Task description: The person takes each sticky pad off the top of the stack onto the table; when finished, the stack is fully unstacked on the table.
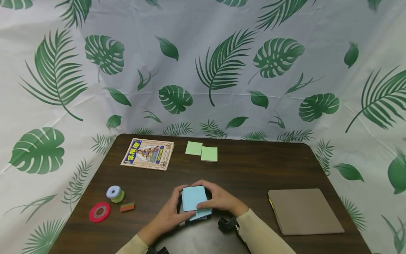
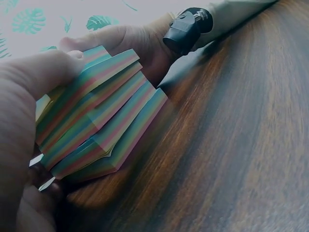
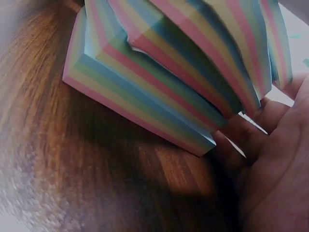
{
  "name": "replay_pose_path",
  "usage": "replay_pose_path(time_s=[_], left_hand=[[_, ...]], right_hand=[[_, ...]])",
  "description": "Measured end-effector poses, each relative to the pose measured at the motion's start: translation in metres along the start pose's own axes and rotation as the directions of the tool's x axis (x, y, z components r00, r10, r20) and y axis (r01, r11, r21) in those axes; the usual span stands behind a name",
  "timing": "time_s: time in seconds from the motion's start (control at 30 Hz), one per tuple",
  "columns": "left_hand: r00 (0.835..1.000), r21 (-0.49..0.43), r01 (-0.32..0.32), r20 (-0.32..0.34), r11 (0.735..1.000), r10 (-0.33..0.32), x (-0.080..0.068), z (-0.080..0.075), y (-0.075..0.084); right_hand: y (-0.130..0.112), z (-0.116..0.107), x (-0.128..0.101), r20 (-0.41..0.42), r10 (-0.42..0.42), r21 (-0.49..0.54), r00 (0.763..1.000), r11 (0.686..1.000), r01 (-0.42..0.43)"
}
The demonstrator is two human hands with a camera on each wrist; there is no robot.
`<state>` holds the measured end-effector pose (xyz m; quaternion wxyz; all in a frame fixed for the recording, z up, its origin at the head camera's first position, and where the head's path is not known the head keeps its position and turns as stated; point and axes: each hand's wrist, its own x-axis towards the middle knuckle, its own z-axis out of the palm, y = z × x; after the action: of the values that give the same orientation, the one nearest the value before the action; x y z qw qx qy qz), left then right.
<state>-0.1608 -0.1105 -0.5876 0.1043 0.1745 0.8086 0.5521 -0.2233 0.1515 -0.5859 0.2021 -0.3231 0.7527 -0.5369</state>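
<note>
A stack of sticky note pads (image 1: 194,198) with a light blue top sheet is between both hands near the table's front. My left hand (image 1: 169,214) grips its left side, thumb over the front of the top. From the right, my right hand (image 1: 223,199) grips it, thumb on the top sheet. In the left wrist view the pads (image 2: 96,111) show striped edges in pink, yellow, green and blue, and sit unevenly on one another. The right wrist view shows the lowest striped pad (image 3: 140,101) close to the tabletop; whether it touches is unclear.
Two light green sticky pads (image 1: 209,154) lie behind the hands, beside a printed booklet (image 1: 147,154). At left are stacked tape rolls (image 1: 117,194), a red ring-shaped roll (image 1: 94,216) and an orange-and-green block (image 1: 127,207). A brown folder (image 1: 306,211) lies at right.
</note>
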Motion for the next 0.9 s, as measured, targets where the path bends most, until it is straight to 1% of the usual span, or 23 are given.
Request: replay_pose_path(time_s=[0.13,0.27,0.43,0.63,0.77,0.9], left_hand=[[1.000,0.001,0.024,-0.002,1.000,-0.024,0.000,0.000,0.001],[0.999,-0.005,0.044,-0.005,0.999,-0.044,0.001,0.000,0.002],[0.999,-0.006,0.037,0.007,0.999,-0.037,0.001,0.000,0.002],[1.000,-0.003,0.013,0.021,1.000,-0.013,0.001,0.000,0.002],[1.000,0.002,0.013,0.006,1.000,-0.013,0.002,0.000,0.004],[0.999,0.026,0.031,-0.005,0.999,-0.031,0.000,0.000,0.004]], right_hand=[[-0.001,-0.002,0.001,-0.010,-0.004,0.020,1.000,1.000,0.005],[0.000,-0.006,0.002,-0.051,-0.024,0.055,0.998,0.998,0.027],[0.002,-0.008,0.001,-0.070,-0.011,0.111,0.997,0.994,0.018],[0.001,-0.009,0.001,-0.084,-0.011,0.138,0.996,0.990,0.023],[0.000,-0.010,0.002,-0.109,-0.019,0.160,0.994,0.986,0.037],[0.002,-0.010,0.001,-0.147,-0.005,0.180,0.989,0.983,0.031]])
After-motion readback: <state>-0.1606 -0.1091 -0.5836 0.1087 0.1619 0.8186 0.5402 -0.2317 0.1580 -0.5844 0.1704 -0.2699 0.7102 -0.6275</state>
